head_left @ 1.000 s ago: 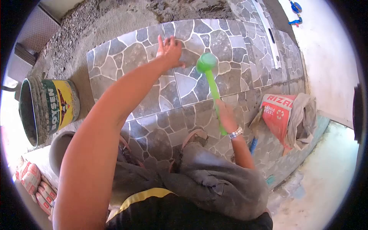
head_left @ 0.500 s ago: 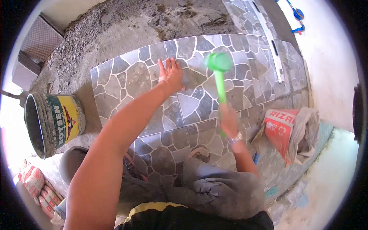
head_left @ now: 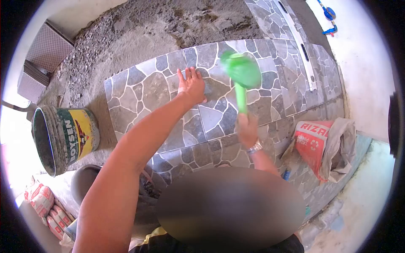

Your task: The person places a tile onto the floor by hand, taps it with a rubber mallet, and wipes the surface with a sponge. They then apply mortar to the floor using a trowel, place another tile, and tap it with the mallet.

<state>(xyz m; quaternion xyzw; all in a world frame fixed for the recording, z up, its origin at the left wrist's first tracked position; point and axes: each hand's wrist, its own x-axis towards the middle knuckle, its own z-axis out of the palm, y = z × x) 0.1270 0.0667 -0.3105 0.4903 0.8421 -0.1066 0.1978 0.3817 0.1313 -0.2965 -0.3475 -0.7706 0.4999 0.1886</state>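
My right hand is wrapped round the handle of a green rubber mallet. The mallet's head is smeared by motion over the stone-patterned floor tiles. My left hand lies on the tiles with its fingers stretched out, close to a joint between two of them. The tiles show grey irregular stone shapes with white lines between them. A metal watch circles my right wrist.
A paint bucket tips at the left beside the tiles. Rough grey mortar borders their far edge. At the right lie a long level and a red cement bag. Several more bags sit lower left.
The mallet's head has shifted and turned slightly, still blurred, in my right hand. My left hand stays pressed on the tiles. The whole view has shifted a little to the right.
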